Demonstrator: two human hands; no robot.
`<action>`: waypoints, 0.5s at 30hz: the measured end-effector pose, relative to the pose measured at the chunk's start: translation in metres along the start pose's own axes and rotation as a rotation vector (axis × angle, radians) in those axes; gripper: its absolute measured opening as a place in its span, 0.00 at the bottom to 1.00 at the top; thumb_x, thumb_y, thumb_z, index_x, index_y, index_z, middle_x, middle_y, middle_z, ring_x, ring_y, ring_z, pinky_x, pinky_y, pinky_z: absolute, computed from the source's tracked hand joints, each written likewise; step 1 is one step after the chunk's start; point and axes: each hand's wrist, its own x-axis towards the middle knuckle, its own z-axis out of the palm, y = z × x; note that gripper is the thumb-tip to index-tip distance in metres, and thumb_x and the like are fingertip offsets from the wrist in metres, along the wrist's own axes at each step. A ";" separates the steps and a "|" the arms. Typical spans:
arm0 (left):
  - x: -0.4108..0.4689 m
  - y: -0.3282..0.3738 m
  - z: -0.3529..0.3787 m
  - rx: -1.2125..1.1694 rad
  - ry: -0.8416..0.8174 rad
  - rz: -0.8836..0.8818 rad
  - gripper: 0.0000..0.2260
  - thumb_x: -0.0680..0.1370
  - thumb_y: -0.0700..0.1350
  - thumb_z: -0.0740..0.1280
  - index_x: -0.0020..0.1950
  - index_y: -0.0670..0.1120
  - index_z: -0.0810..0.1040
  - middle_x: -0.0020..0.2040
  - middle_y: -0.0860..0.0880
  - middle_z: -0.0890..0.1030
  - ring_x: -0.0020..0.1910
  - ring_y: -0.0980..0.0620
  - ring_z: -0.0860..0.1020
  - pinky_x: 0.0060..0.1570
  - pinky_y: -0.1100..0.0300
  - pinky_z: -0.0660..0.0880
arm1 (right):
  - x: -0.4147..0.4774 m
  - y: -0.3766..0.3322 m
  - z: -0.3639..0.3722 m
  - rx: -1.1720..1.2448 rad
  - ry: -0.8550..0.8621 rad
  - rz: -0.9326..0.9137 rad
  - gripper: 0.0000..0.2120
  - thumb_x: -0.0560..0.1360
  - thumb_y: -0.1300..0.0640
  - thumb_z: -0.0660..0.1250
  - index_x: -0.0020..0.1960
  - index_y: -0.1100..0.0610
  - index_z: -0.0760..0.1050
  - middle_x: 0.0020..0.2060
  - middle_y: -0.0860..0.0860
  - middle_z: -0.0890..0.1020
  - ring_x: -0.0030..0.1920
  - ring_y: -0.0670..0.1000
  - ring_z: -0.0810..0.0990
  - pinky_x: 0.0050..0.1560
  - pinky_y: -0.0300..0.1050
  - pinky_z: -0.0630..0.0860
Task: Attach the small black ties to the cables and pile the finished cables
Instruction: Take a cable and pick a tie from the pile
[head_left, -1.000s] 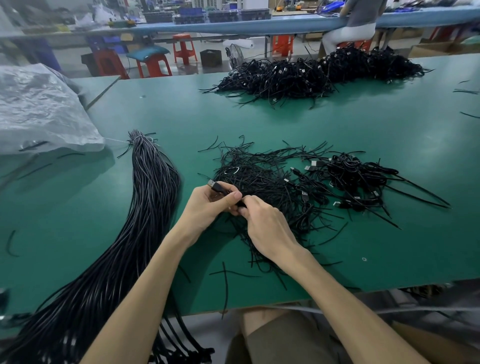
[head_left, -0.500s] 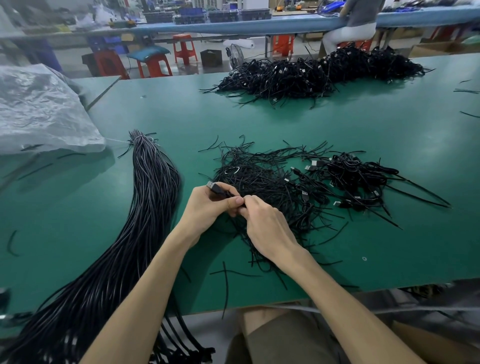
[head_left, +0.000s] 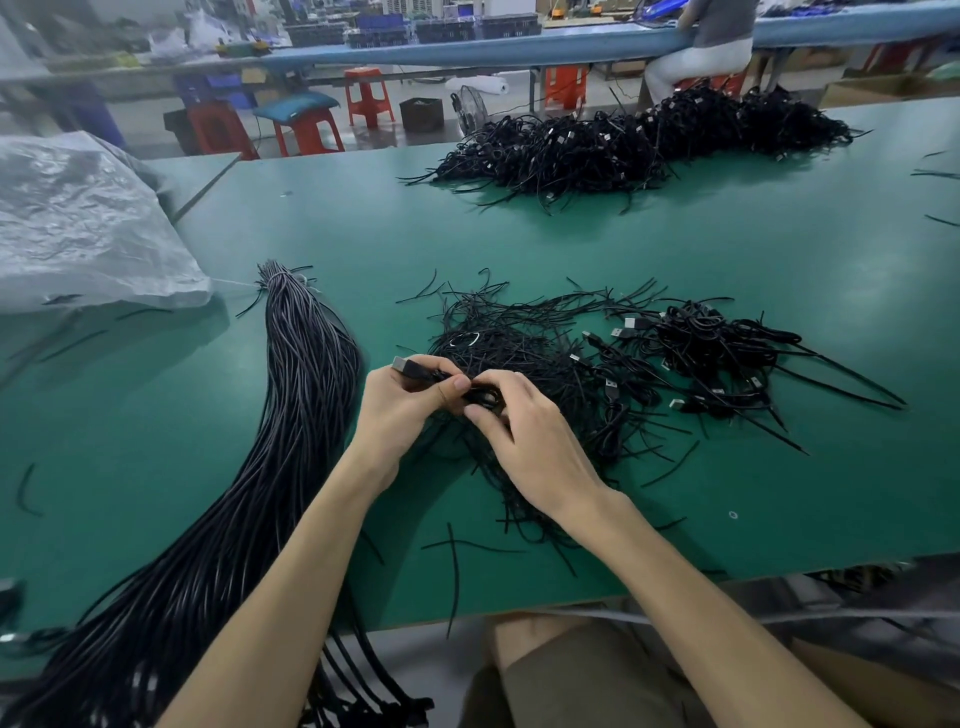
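Left hand (head_left: 402, 415) and right hand (head_left: 535, 447) meet, both pinching 1 coiled cable (head_left: 415, 370) above the heap of ties (head_left: 514, 338) near the table (head_left: 571, 244) front edge, finished cables (head_left: 717, 358) piled rightward, a long cable bundle (head_left: 301, 395) leftward.

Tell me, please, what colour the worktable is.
The worktable is green, clearest in the head view.
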 end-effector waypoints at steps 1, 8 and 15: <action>0.001 0.000 -0.001 -0.001 0.006 0.005 0.02 0.74 0.36 0.76 0.45 0.40 0.85 0.38 0.44 0.84 0.37 0.49 0.82 0.43 0.60 0.80 | 0.002 0.000 -0.002 0.038 0.013 0.007 0.17 0.84 0.48 0.62 0.69 0.54 0.72 0.63 0.48 0.77 0.53 0.49 0.80 0.55 0.50 0.79; 0.000 -0.001 -0.001 0.013 0.057 0.003 0.03 0.74 0.40 0.78 0.44 0.46 0.86 0.36 0.45 0.84 0.35 0.48 0.82 0.44 0.60 0.80 | 0.027 0.000 -0.026 0.406 0.257 0.177 0.09 0.83 0.51 0.64 0.58 0.55 0.79 0.47 0.46 0.84 0.47 0.42 0.82 0.52 0.36 0.78; 0.000 -0.001 -0.002 0.011 0.114 -0.015 0.03 0.75 0.41 0.78 0.46 0.44 0.86 0.36 0.44 0.84 0.36 0.48 0.82 0.45 0.61 0.79 | 0.039 0.021 -0.039 0.204 0.282 0.282 0.05 0.82 0.59 0.65 0.57 0.56 0.77 0.50 0.49 0.80 0.50 0.45 0.79 0.57 0.44 0.78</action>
